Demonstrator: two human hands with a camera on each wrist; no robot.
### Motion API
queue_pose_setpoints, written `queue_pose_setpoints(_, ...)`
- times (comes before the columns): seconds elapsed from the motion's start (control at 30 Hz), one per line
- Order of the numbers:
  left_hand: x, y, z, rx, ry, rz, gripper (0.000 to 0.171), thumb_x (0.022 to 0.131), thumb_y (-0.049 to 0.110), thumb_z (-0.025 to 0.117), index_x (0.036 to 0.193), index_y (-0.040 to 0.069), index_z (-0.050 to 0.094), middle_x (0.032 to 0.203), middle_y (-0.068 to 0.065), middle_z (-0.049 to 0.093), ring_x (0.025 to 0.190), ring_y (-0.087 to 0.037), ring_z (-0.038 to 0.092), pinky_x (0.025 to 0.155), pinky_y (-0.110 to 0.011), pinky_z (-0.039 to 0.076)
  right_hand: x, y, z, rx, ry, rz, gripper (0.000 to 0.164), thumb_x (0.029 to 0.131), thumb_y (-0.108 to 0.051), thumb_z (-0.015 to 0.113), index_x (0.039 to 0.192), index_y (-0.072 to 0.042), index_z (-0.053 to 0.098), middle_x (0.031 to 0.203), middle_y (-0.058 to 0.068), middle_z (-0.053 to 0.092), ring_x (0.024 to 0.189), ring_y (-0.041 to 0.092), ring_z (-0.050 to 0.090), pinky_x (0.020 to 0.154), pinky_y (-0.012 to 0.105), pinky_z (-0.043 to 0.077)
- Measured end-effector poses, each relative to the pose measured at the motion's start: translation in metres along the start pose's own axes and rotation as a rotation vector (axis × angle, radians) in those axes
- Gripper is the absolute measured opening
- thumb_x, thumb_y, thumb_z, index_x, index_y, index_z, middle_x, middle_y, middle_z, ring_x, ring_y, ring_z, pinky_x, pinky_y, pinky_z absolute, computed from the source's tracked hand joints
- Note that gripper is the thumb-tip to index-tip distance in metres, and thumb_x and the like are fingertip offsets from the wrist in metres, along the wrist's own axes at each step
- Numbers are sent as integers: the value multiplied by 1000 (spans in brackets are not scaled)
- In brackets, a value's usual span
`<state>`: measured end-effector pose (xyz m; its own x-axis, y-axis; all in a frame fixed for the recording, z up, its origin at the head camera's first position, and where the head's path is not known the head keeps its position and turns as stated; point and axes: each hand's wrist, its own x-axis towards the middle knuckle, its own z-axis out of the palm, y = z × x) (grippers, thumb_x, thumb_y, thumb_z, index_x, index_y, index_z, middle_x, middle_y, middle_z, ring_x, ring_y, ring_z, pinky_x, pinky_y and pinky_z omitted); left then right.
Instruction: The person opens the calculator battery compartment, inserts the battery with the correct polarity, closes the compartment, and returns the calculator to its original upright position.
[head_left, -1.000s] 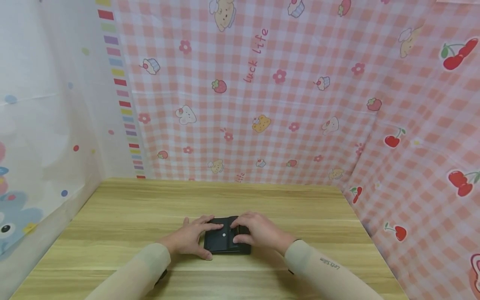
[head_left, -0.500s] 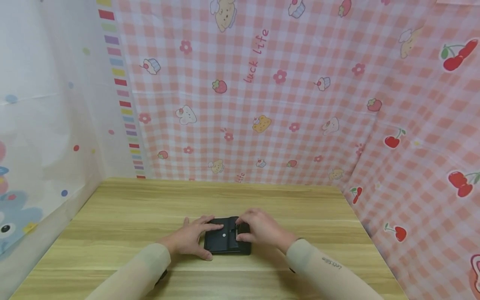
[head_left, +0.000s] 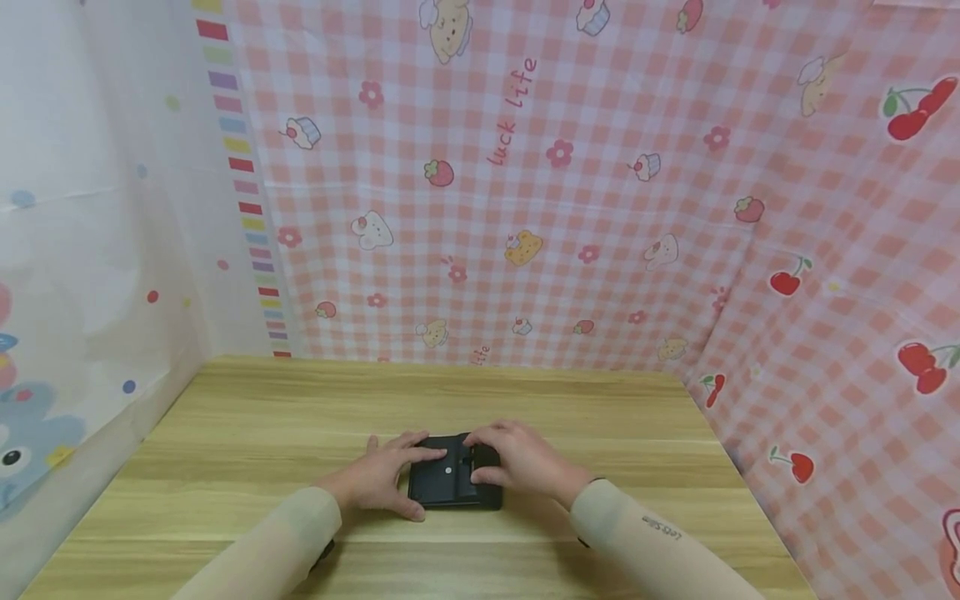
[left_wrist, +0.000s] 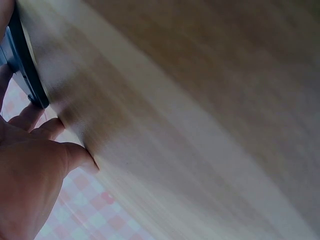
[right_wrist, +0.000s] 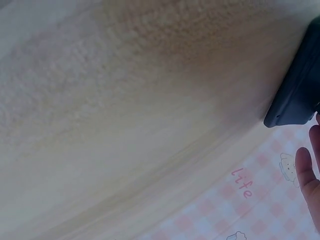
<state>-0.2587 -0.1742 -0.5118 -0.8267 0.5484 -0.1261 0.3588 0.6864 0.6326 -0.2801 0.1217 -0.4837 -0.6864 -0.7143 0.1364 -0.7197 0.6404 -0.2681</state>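
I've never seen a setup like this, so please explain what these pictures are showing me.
There's no robot here, just a person's two bare hands. The wide view comes from a camera worn on the head, looking forward and down. The two tilted close views come from cameras on the left and right wrists. On the wood-grained table lies a black wallet-like case with a small pale dot. The left hand rests on its left side with fingers spread; the right hand has curled fingers at the other side, but whether they pinch anything is unclear.
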Motion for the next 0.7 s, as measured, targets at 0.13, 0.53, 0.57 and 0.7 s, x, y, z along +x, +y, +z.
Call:
queue_pose_setpoints(0.13, 0, 1, -1, 2, 3, 1, 93, 77, 41, 97, 158, 32, 54, 177, -15, 28, 165, -45, 20, 121, -85, -6, 0, 0, 0, 4, -2, -7, 46, 96, -39, 82, 137, -22, 69, 135, 1, 74, 129, 25, 67, 108, 49, 57)
queue_pose_setpoints(0.53, 0, 0, -2, 0, -5, 12, 92, 78, 41, 97, 159, 30, 54, 177, -17, 27, 165, -46, 20, 121, -85, -7, -2, 2, 0, 33, 1, -40, 40, 94, -37, 82, 132, -23, 76, 128, -5, 78, 126, 21, 69, 107, 46, 58)
queue_pose_setpoints(0.57, 0, 0, -2, 1, -6, 11, 92, 77, 41, 97, 159, 30, 54, 177, -16, 27, 165, -46, 20, 121, -85, -7, -2, 3, 1, 26, -1, -46, 40, 94, -38, 82, 132, -24, 76, 129, -5, 78, 126, 21, 69, 108, 46, 58)
queue_pose_setpoints(0.7, 0, -1, -1, 2, -11, 1, 93, 77, 43, 97, 159, 32, 53, 177, -15, 26, 166, -45, 18, 122, -84, -6, -1, 4, 2, -21, -6, -66, 39, 95, -41, 80, 131, -26, 75, 133, -4, 76, 128, 20, 68, 111, 45, 56)
